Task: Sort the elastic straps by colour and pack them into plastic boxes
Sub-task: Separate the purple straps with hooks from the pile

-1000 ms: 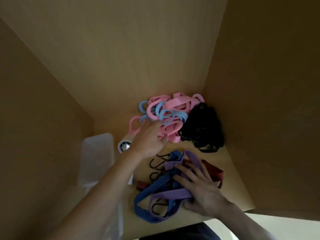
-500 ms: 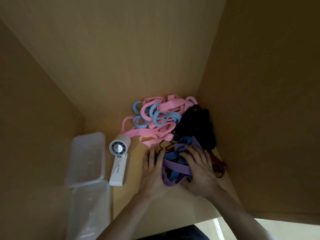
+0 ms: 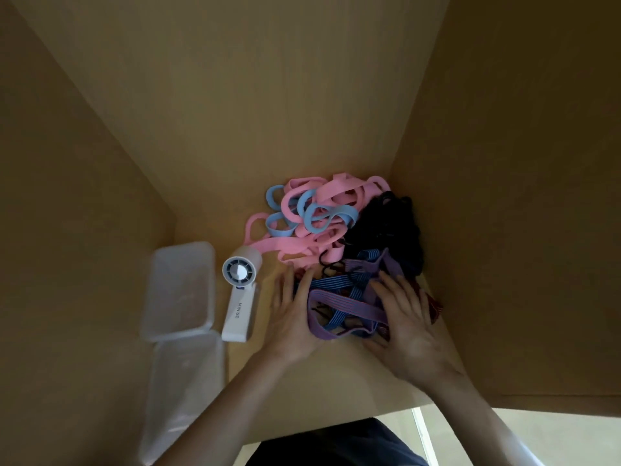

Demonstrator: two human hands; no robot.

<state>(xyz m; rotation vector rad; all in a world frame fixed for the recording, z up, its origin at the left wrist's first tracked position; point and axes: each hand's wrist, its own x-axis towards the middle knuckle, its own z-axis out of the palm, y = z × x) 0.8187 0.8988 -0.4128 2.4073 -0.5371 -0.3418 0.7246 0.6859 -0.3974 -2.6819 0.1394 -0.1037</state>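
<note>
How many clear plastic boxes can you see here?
2. The far clear plastic box lies left of the white handheld fan; the near clear plastic box sits beside it, closer to the camera. None seems hidden.

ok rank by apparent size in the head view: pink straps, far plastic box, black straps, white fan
1. pink straps
2. far plastic box and black straps, too alike to rank
3. white fan

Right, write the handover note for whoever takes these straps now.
Left hand: open, flat at the edge of the purple and blue straps.
Right hand: open, spread on top of them.
Pink and light-blue bands lie tangled behind, black straps beside them.
Two clear boxes sit left, past a white fan; no straps show inside.
Done: nothing packed.
Left: sort every colour, fill boxes.
</note>
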